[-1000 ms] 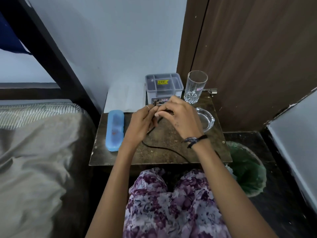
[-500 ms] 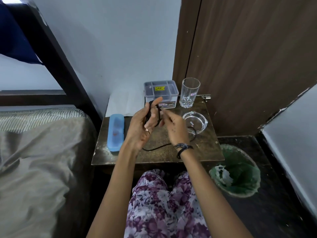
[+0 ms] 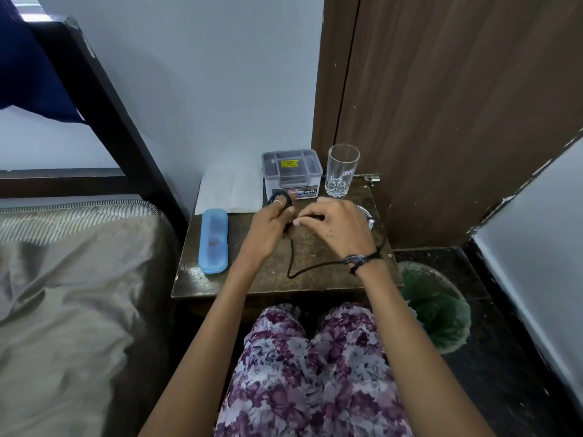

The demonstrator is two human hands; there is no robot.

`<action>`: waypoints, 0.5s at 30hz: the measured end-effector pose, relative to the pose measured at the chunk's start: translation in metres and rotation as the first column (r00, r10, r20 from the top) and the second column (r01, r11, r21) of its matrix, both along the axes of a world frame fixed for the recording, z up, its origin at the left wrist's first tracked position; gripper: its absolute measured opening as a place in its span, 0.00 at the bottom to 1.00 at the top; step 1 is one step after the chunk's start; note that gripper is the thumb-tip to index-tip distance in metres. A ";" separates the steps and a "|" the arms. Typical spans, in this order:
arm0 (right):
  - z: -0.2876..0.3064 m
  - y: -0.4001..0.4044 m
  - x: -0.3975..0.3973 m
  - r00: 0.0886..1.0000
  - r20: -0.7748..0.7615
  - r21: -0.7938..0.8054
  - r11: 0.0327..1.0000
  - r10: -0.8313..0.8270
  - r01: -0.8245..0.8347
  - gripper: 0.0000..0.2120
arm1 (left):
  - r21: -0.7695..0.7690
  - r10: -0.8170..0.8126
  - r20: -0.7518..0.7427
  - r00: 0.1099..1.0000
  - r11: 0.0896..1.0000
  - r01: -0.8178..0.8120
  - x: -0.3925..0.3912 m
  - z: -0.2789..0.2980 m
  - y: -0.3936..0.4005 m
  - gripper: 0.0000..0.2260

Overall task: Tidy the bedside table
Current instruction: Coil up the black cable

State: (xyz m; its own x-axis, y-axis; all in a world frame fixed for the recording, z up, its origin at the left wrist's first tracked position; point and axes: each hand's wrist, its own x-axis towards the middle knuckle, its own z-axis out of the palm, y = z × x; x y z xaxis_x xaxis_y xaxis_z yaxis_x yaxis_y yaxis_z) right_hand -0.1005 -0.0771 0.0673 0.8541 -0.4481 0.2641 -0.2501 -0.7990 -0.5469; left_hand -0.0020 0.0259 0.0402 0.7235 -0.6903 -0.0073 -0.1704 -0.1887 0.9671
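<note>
A thin black cord (image 3: 291,263) lies looped on the dark bedside table (image 3: 277,282). Part of it is wound as a small coil round the fingers of my left hand (image 3: 268,227), held above the table's middle. My right hand (image 3: 339,228) pinches the cord just right of the coil, fingers curled. The cord's slack runs down to the table and off toward my right wrist. A blue oblong case (image 3: 214,241) lies at the table's left side.
A grey lidded plastic box (image 3: 291,173) and a clear drinking glass (image 3: 342,170) stand at the back. A glass ashtray (image 3: 367,212) is partly hidden behind my right hand. White paper (image 3: 228,192) leans by the wall. A green-lined bin (image 3: 437,307) is right, a bed (image 3: 72,279) left.
My hands have gone on winding the cord: the coil round my left fingers has grown, my right hand has moved back over the ashtray, and the slack loop on the table has shifted.
</note>
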 end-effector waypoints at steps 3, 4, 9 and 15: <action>0.010 -0.007 -0.003 1.000 0.016 -0.064 0.998 0.026 -0.025 0.09 | 0.035 -0.040 0.010 0.999 0.999 0.039 -0.005 0.001 0.005 0.13; 0.012 -0.009 -0.004 0.999 0.013 -0.085 0.995 0.045 -0.044 0.09 | 0.032 -0.070 -0.024 0.997 0.997 0.071 -0.006 0.003 0.007 0.15; 0.004 -0.016 -0.002 0.988 0.130 0.012 0.996 0.088 -0.090 0.12 | -0.162 -0.269 -0.287 0.919 0.960 0.230 -0.011 0.016 0.020 0.20; -0.020 0.003 0.005 0.969 0.200 0.479 0.877 -0.142 0.030 0.12 | -0.587 -0.430 -0.484 0.762 0.806 0.082 -0.015 0.030 0.007 0.19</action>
State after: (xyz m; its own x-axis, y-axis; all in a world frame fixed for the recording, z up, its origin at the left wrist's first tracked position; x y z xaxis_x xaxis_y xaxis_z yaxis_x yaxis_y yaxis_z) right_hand -0.0959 -0.0736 0.0476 0.7502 -0.6356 0.1821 -0.1330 -0.4149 -0.9001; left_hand -0.0168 0.0332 0.0701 0.4900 -0.8703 0.0501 0.4760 0.3153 0.8210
